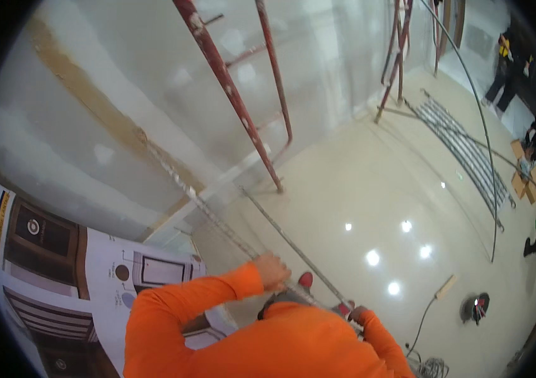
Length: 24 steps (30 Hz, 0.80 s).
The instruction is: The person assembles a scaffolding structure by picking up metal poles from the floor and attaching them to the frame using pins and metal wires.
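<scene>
My left hand (pixel 272 271) is closed around a long, paint-spattered metal pole (pixel 221 225). This pole slants up and left, its far end close to the tan stripe on the wall. My right hand (pixel 357 314), lower and nearer my body, is closed at the near end of a second, thinner metal pole (pixel 293 246). That one slopes away to the upper left, its far end low near the foot of the wall. Near my right hand the two poles come close together; whether they are joined there I cannot make out. Orange sleeves cover both my arms.
A red scaffold frame (pixel 236 94) stands against the wall, another (pixel 395 66) farther right. Several metal poles (pixel 463 154) lie bundled on the shiny floor. People (pixel 533 82) are at the far right, near cardboard boxes (pixel 526 183). A power strip (pixel 446 286) and a dark round container (pixel 475 309) sit on the floor.
</scene>
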{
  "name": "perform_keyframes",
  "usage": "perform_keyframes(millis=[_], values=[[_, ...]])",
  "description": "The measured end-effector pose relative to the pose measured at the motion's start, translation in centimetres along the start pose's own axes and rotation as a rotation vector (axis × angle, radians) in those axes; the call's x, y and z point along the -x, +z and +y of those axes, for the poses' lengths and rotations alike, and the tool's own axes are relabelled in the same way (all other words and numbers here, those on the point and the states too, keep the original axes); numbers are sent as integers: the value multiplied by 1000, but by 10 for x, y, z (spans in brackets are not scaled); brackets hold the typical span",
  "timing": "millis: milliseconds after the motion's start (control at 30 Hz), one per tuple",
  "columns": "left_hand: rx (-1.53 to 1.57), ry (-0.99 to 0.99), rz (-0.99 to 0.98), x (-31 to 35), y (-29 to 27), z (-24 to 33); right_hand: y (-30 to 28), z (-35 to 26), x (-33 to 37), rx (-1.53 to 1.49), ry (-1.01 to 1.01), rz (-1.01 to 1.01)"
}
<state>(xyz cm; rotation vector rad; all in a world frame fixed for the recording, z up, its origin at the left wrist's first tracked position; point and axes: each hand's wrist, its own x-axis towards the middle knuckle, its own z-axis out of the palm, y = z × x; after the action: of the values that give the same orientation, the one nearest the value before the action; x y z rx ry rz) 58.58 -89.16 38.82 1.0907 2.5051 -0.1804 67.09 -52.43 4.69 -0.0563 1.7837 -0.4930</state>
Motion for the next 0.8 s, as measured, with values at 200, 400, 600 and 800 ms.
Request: perform_keyframes(millis=[200,400,600,800], values=[[-6,111,296,-37,-57,-5,21,103,-30,143,50,-90],[-9,180,325,-65,-56,-17,3,113,-34,121,94,97],[-42,256,329,-99,-72,-16,-17,118,36,-232,83,337],[-61,242,275,-133,-71,-23,-18,130,74,-291,44,390]])
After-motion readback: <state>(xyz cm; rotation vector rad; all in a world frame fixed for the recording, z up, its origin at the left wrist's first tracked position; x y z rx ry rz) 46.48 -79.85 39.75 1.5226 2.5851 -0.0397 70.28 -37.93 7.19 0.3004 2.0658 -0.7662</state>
